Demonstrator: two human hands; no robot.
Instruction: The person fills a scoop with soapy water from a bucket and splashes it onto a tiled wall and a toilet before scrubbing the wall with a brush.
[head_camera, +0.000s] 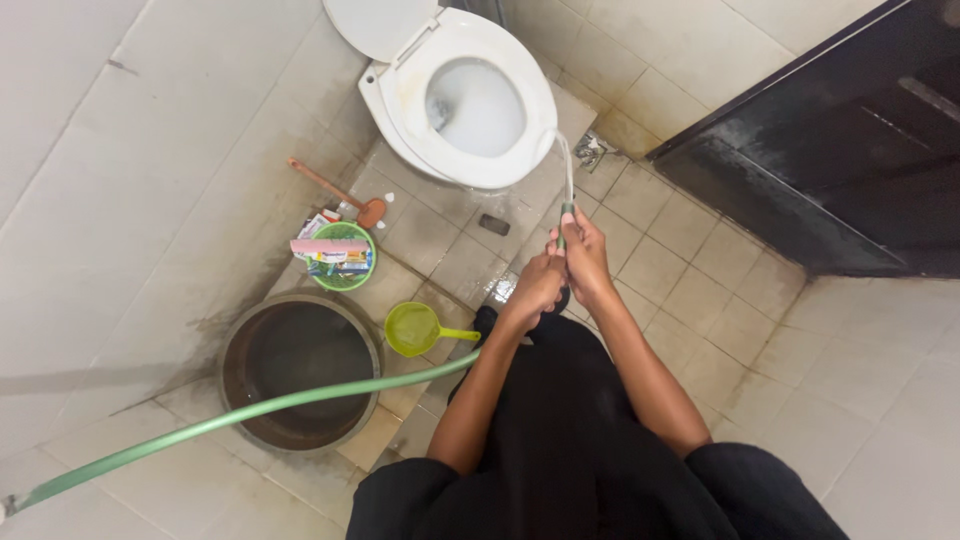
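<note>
Looked straight down onto a tiled bathroom floor (700, 300). Both hands met at the middle of the frame, closed around the end of a green hose (250, 410) — left hand (537, 288) wrapped around it lower down, right hand (585, 262) just above and touching, fingers curled tight near the nozzle (566, 215). Held that way, by the look of it, to steady the tip and aim it: a thin stream of water (566, 170) arced from the nozzle up to the rim of the white toilet (470, 105) at the upper middle, seat lid raised.

Ran from the hands down to the lower left corner, the hose, crossing over a round dark bucket (300, 370) at the lower left — other end cut off by the frame edge. Just right of the bucket, a yellow-green scoop (418, 328) with its handle pointing right. Above the bucket, a small green basket (345, 262) stuffed with packets and tubes, contents too small to sort out. Beside it, a brown-handled brush or plunger (340, 195) lying aslant on the tiles; head hard to tell.

Dark door (850, 170) at the upper right, only partly in view. Lower middle filled by black clothing, hiding the feet and the floor beneath. Small dark object (494, 225) on the tiles below the toilet — not identifiable.
</note>
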